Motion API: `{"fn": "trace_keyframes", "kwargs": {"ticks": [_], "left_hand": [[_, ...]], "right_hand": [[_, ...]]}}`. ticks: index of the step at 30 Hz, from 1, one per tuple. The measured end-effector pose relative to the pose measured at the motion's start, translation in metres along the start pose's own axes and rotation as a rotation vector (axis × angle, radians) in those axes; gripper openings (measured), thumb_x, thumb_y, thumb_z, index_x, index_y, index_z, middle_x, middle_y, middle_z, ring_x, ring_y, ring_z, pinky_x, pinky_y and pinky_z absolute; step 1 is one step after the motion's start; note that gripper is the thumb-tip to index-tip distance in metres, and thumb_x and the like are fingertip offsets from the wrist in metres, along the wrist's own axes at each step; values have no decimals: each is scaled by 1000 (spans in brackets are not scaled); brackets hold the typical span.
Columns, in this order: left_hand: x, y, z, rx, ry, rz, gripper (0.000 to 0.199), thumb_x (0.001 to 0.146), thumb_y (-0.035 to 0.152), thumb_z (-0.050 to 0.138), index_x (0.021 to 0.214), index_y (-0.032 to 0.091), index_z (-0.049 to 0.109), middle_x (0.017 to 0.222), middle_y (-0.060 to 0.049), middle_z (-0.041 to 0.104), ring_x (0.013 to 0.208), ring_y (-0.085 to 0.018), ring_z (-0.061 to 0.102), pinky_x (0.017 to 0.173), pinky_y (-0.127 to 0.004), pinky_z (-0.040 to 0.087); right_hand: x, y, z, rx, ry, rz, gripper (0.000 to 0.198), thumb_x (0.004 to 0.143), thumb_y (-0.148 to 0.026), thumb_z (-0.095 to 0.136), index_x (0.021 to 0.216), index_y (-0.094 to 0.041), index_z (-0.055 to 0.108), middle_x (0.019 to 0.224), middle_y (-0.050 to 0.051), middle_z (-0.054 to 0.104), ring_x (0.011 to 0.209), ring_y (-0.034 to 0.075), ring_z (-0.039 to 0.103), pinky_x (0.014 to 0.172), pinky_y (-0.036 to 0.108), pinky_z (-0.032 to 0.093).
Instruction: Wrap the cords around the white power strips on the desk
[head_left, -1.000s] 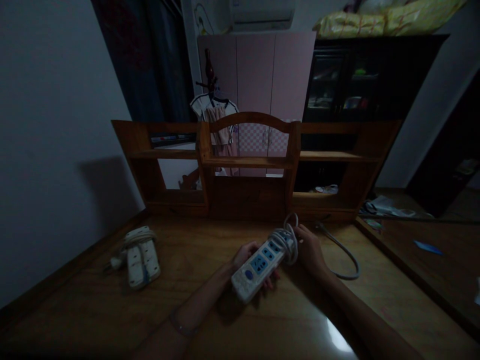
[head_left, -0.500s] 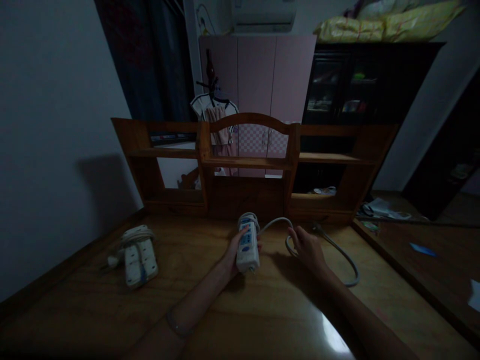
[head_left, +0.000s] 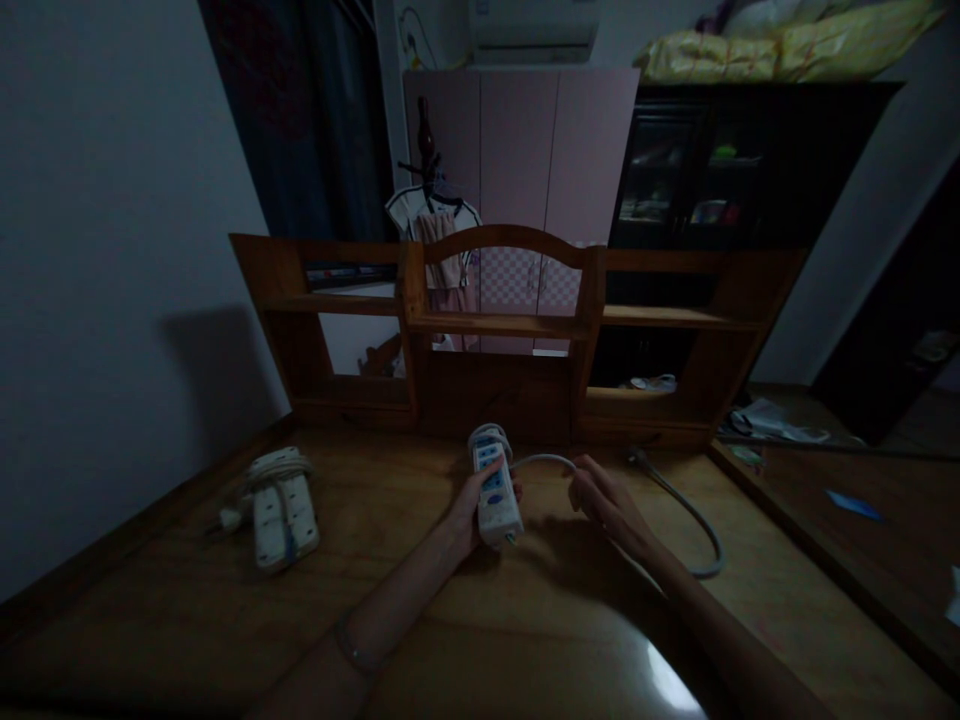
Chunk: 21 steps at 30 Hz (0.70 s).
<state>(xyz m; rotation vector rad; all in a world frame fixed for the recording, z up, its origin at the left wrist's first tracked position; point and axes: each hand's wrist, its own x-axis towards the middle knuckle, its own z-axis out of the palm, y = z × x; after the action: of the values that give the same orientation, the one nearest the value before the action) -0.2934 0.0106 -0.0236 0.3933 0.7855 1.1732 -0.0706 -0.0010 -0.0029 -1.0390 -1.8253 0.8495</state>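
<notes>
My left hand is wrapped round a white power strip with blue socket panels, held above the wooden desk. Turns of its cord loop round the far end. From there the pale cord runs right to my right hand, whose fingers are closed on it. The rest of the cord curves over the desk beyond that hand and ends in a plug. A second white power strip, its own cord wound round it, lies on the desk at the left.
A wooden shelf unit stands along the back of the desk. The wall borders the left side. A raised edge runs down the right, with a brown surface holding papers and a blue packet beyond.
My right hand has shifted slightly left, and the cord between my hands is flatter. The loop beneath that hand no longer shows. The left hand keeps its hold on the power strip.
</notes>
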Motion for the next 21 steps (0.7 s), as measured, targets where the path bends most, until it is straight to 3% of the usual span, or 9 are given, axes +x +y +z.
{"fn": "trace_keyframes", "kwargs": {"ticks": [5,10,17,21], "left_hand": [[7,0,-4,-9,-8,-22,21,76,27,68,88,12,59,71,-6,68,58,-16,66,54,-25,54],[8,0,-4,9,17,-12,23,74,29,70,86,12,59,69,-6,67,56,-16,66,52,-25,53],[8,-2,-8,91,36,78,23,71,26,71,86,13,59,69,-6,67,54,-16,64,50,-26,52],[4,-4,-7,161,63,170,34,68,28,75,93,15,56,72,-6,67,57,-18,65,50,-27,53]], "right_hand": [[-2,-7,3,223,-276,174,48,91,-54,36,81,-15,62,51,-4,46,42,8,35,40,20,20],[2,-2,-4,99,-387,224,48,85,-56,47,65,-14,61,47,-3,45,41,8,37,40,21,22],[-1,10,8,-336,-503,15,49,88,-49,45,60,-12,64,49,-2,45,46,8,38,45,22,23],[-1,13,12,-565,-454,-105,48,90,-43,42,60,-12,63,51,-1,49,48,8,39,48,23,22]]}}
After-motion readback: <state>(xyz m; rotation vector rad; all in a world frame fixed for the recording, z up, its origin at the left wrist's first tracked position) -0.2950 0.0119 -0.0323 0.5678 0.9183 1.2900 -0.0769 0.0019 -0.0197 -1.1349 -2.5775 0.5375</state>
